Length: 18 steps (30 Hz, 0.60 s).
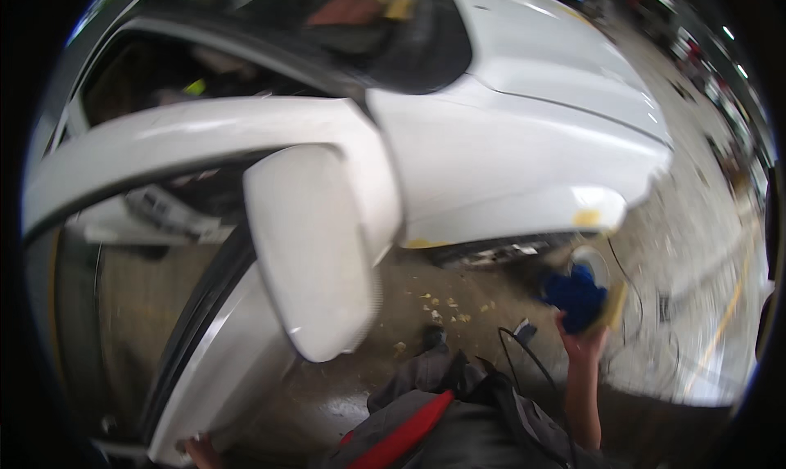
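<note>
In right hand (583, 342), yellow block (616, 308) lengthwise forward-right.

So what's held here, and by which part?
Right hand holds a blue cloth and yellow piece by their lower ends. Left hand is at the white door; whether it grips can't be told.

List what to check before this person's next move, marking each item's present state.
1. Right hand has the crumpled blue cloth: ok.
2. Flat yellow piece beside the cloth is firmly gripped: cannot tell, blurred.
3. Left hand is clear of the white metal car door: cannot tell, close to its edge.
4. Floor by the legs is clear: not ok; small pale-yellow scraps and a long black cable lie there.
5. Yellow patch on the glossy white fender is smooth: cannot tell.
</note>
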Each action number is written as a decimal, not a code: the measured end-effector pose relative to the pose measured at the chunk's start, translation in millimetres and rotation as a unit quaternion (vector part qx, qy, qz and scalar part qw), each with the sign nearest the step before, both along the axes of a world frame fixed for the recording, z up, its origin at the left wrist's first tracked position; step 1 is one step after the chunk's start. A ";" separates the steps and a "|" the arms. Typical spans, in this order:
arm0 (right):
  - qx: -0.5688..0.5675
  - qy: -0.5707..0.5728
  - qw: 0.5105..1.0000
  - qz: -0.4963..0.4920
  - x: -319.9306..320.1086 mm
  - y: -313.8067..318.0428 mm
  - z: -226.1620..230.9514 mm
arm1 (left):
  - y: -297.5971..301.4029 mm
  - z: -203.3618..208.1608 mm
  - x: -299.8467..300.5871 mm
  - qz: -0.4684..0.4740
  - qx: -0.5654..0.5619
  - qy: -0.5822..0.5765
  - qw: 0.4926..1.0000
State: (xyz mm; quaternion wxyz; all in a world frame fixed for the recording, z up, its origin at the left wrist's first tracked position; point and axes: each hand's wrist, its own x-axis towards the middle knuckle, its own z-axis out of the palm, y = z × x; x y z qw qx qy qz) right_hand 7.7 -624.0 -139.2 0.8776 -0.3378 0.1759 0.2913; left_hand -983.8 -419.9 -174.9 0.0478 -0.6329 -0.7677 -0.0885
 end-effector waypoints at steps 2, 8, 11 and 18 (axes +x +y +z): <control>0.004 -0.064 0.995 0.074 31.4 -4.5 -10.6 | -35.5 -28.2 52.2 0.124 -0.032 -0.022 0.992; -0.274 -0.524 0.769 0.245 104.2 38.8 -63.4 | 19.0 50.1 133.0 0.160 -0.016 0.094 0.983; -0.173 -0.427 0.838 0.291 127.4 92.0 -42.9 | -29.5 66.7 156.1 0.213 -0.024 0.125 0.969; 0.084 -0.150 0.897 0.408 165.0 149.0 -21.3 | -56.9 67.9 203.1 0.220 -0.011 0.150 0.964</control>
